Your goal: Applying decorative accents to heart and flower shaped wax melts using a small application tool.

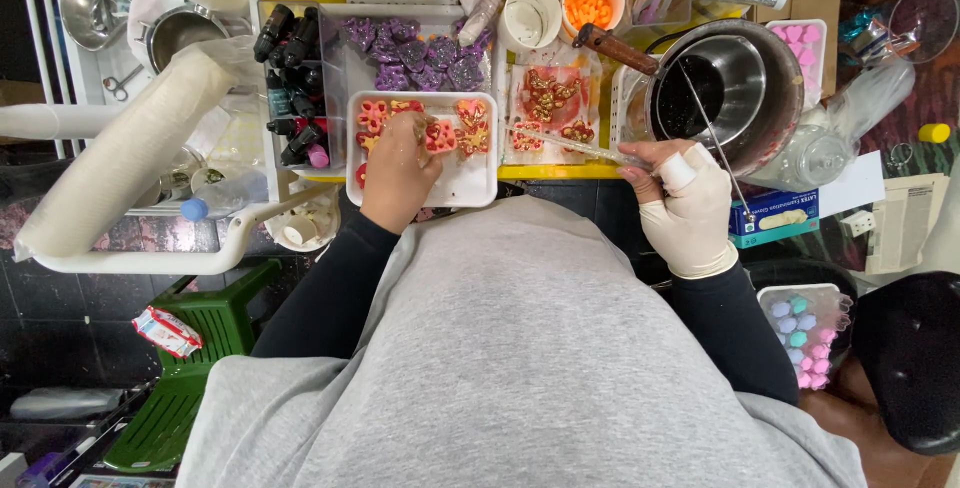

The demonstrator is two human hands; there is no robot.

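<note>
My bare left hand (398, 176) rests on a white square tray (472, 186) and pinches a small red and orange moulded piece (440, 136) among similar pieces. My right hand (680, 203), in a cream latex glove, holds a thin clear pipette (565, 146) that points left over a second tray of red and gold shapes (548, 98). Behind the right hand stands a metal pot (735, 88) with a wooden handle and a thin rod leaning in it.
Purple moulded flowers (420, 56) lie in a clear tray behind. Dark dropper bottles (295, 78) stand at the left beside paper rolls (120, 158). A cup of orange bits (592, 3), a glove box (770, 216) and a green stool (190, 368) are around.
</note>
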